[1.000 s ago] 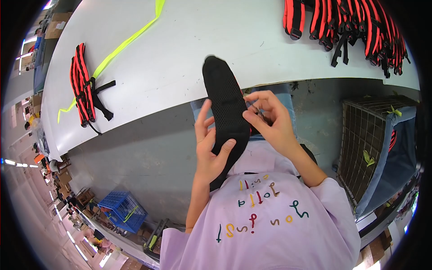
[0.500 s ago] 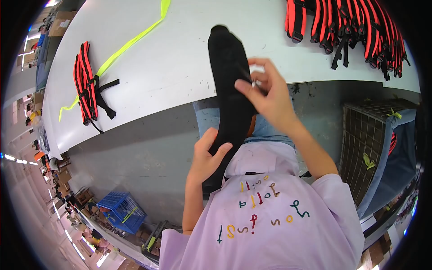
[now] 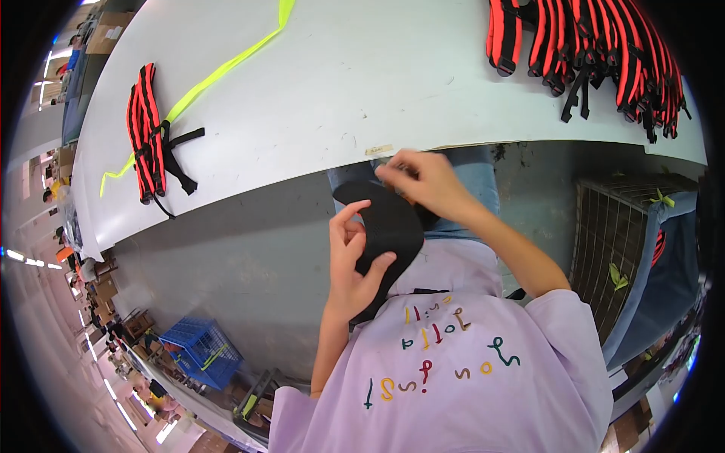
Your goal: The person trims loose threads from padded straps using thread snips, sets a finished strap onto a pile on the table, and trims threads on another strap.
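Observation:
A black, wide padded strap (image 3: 393,226) is bent over in front of my body, its near end reaching down to the shirt. My left hand (image 3: 353,260) grips it from the left, thumb across the face and fingertips at the left edge. Just above the strap's upper right side is my right hand (image 3: 427,181). Its fingers are pinched together and slightly blurred, around something small and dark that I cannot make out.
Red-and-black straps (image 3: 147,136) lie on the white table (image 3: 317,90) at left, beside a neon yellow ribbon (image 3: 226,66). Many similar straps (image 3: 589,53) are piled at right. A wire cage cart (image 3: 612,249) stands at right, a blue crate (image 3: 200,351) at lower left.
The black strap was stretched out over the table edge and is now folded down toward my body. My left hand has moved up a little; my right hand has moved down and slightly left.

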`<state>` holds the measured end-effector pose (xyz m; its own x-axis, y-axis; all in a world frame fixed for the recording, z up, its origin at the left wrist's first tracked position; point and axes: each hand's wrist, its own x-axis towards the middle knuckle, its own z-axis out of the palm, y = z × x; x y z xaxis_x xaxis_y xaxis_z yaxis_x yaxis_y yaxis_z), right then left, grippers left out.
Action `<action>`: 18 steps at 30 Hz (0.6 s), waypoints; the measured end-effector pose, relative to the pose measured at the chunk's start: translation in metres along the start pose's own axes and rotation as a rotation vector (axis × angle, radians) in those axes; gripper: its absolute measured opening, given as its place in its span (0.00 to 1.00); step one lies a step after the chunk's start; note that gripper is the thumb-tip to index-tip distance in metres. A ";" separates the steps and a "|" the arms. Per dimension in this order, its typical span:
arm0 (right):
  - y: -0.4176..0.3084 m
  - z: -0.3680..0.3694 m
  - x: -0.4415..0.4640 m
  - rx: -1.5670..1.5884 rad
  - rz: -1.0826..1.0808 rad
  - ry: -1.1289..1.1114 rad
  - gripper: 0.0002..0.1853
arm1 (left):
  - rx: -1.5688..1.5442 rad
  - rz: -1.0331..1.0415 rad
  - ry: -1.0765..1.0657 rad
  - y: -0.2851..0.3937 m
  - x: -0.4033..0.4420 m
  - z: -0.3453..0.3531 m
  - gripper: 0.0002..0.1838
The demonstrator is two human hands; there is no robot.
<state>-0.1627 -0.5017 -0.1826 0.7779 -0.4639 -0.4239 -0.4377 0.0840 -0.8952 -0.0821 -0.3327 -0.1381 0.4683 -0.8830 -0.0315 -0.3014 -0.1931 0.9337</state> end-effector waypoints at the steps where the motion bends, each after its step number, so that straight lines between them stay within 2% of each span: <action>1: -0.005 -0.006 -0.007 -0.065 -0.041 0.165 0.15 | -0.014 -0.030 0.036 -0.006 0.001 0.001 0.14; 4: 0.001 -0.014 -0.031 -0.094 -0.360 0.407 0.14 | -0.024 -0.038 0.059 -0.019 0.002 -0.001 0.14; 7: -0.006 -0.016 -0.062 -0.163 -0.356 0.280 0.14 | -0.063 -0.070 0.066 -0.023 0.003 0.001 0.14; 11: -0.003 -0.002 -0.076 -0.298 -0.514 0.331 0.16 | -0.076 -0.109 0.076 -0.022 0.003 0.001 0.15; 18: -0.002 0.003 -0.069 -0.348 -0.637 0.374 0.13 | -0.075 -0.066 0.062 -0.019 0.006 0.002 0.14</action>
<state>-0.2139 -0.4673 -0.1524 0.7499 -0.5987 0.2814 -0.1249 -0.5459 -0.8285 -0.0751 -0.3353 -0.1569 0.5364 -0.8408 -0.0735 -0.2066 -0.2153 0.9544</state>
